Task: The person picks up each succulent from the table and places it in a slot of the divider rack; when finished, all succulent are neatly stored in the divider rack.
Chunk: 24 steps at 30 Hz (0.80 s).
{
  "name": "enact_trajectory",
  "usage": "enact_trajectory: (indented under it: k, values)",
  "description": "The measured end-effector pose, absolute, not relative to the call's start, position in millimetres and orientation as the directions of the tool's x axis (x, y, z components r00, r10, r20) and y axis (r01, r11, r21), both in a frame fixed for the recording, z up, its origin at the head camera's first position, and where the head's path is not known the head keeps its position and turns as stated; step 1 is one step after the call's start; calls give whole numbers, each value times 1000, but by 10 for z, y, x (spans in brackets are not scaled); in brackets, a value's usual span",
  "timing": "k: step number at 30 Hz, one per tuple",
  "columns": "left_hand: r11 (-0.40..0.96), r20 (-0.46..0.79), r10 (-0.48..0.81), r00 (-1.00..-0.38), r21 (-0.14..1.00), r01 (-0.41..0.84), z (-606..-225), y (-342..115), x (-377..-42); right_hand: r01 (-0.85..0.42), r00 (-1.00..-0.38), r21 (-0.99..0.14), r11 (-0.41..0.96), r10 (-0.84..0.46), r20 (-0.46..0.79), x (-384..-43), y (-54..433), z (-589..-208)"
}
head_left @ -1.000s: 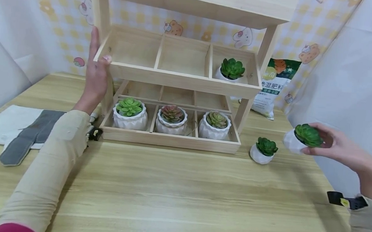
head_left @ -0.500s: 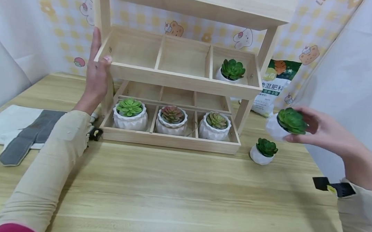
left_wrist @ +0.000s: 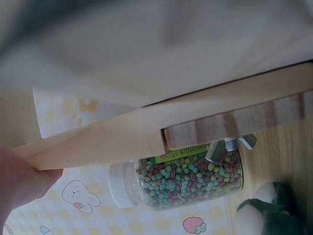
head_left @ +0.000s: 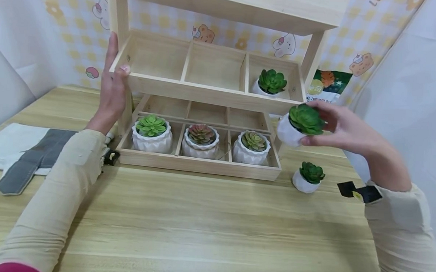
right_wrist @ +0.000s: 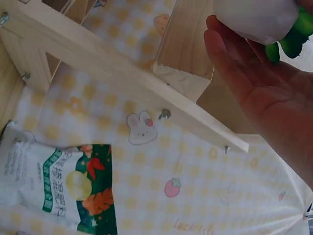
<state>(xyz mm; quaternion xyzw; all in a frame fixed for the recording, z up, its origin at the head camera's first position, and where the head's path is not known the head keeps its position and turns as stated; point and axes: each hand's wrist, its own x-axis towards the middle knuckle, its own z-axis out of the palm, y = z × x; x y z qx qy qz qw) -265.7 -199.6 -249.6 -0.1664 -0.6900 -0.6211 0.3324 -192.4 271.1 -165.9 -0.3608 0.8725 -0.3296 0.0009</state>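
My right hand (head_left: 350,127) grips a small potted succulent (head_left: 290,131) with a white pot and dark green leaves, held in the air in front of the wooden plant stand's (head_left: 216,96) right post. In the right wrist view its white pot (right_wrist: 257,19) sits at the fingertips. On the far side, my left hand (head_left: 112,88) holds the stand's left end, thumb on the corner of the middle tier and a finger reaching up along the post. A similar succulent (head_left: 272,80) occupies that tier's right compartment. Another small one (head_left: 307,180) stands on the table, right of the stand.
Three larger white pots (head_left: 152,137) with succulents fill the bottom tier's front compartments. Behind the right post leans a fertilizer bag (head_left: 329,86). A jar of coloured pellets (left_wrist: 190,178) shows behind the stand in the left wrist view. A grey and white cloth (head_left: 31,152) lies at left.
My right hand has carried the potted succulent leftward and up, from beyond the table's right side to the stand's right post. The left hand stays in place on the stand.
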Motion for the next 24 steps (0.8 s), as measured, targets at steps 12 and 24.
enact_trajectory:
  k: [12,24]
  values:
    - [169,675,-182,-715,738,653,-2476,-2003,-2649,-632,-743,-582,512,-615,266,-2050,2271,-1385]
    - [178,678,-183,-712,735,654,-2460,-2014,-2653,-605,-779,-560,566,-567,269,-2112,1903,-1144]
